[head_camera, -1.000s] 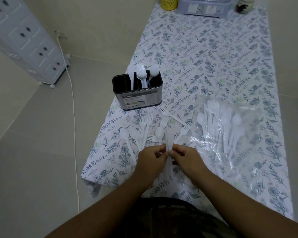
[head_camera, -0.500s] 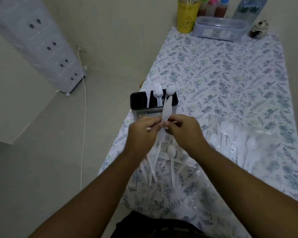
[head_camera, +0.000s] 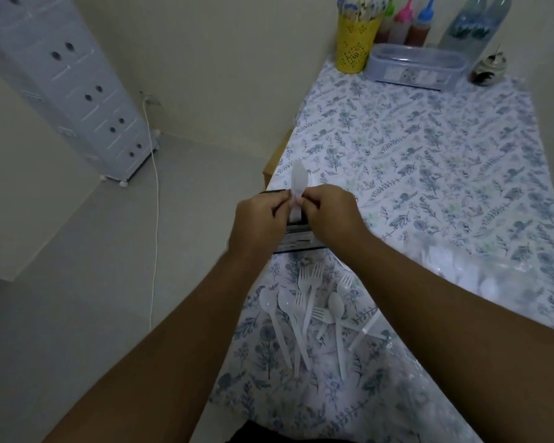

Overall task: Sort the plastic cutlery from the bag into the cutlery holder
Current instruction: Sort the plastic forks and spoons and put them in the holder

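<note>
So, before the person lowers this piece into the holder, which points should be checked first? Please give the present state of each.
1. Piece held firmly: ok. Left hand and right hand both pinch the white utensil, which stands upright.
2. Which kind of piece: cannot tell; the tip looks blade-like, but it is blurred.
3. Hands above the cutlery holder: ok; it sits directly behind them.
4. Right compartment open and free: cannot tell; the hands hide the holder's top.
5. More left to sort: ok. Loose forks and spoons lie on the tablecloth, and others remain in the bag.
</note>
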